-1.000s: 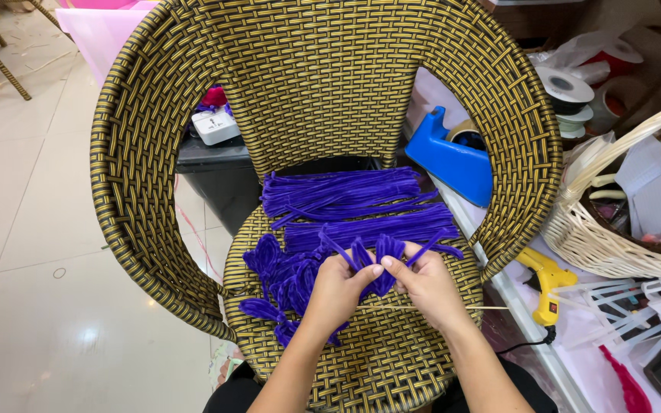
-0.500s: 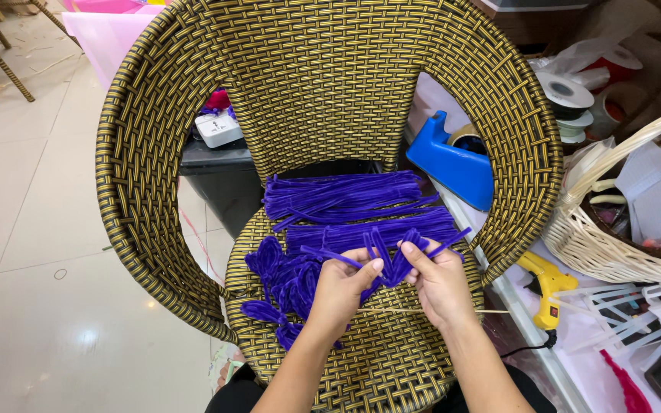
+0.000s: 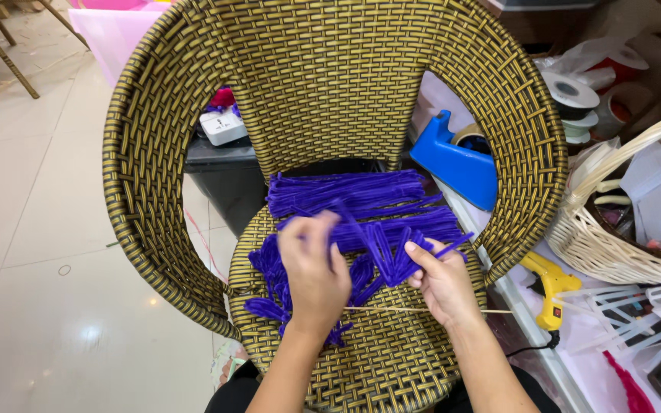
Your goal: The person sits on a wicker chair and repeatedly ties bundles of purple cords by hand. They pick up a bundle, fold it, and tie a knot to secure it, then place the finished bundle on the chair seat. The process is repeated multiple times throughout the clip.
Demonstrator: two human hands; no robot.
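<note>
- The tiled floor (image 3: 32, 252) takes up the left side, and the woven yellow-and-black chair (image 3: 154, 153) stands on it with its seat turned toward the person
- Folded purple pipe cleaners (image 3: 269, 268) lie bunched on the left of the seat, touching the straight purple bundle (image 3: 346, 191) stacked further back
- The left hand (image 3: 315, 271) has lifted off the folded pieces since a moment ago; its fingers are now loosely spread and it blurs above the pile, so I cannot tell whether it grips anything
- A thin pale stick (image 3: 392, 309) runs across the seat under both wrists, much where it lay before
- The right hand (image 3: 441, 283) has shifted a little rightward and pinches a small fan of bent purple stems (image 3: 392, 256) between thumb and fingers, so the bundling looks to be mid-way, one cluster held while the other hand goes for more
- Beyond the chair sit a blue tape dispenser (image 3: 453, 164), a yellow glue gun (image 3: 548, 287) and a pale wicker basket (image 3: 598, 245)
</note>
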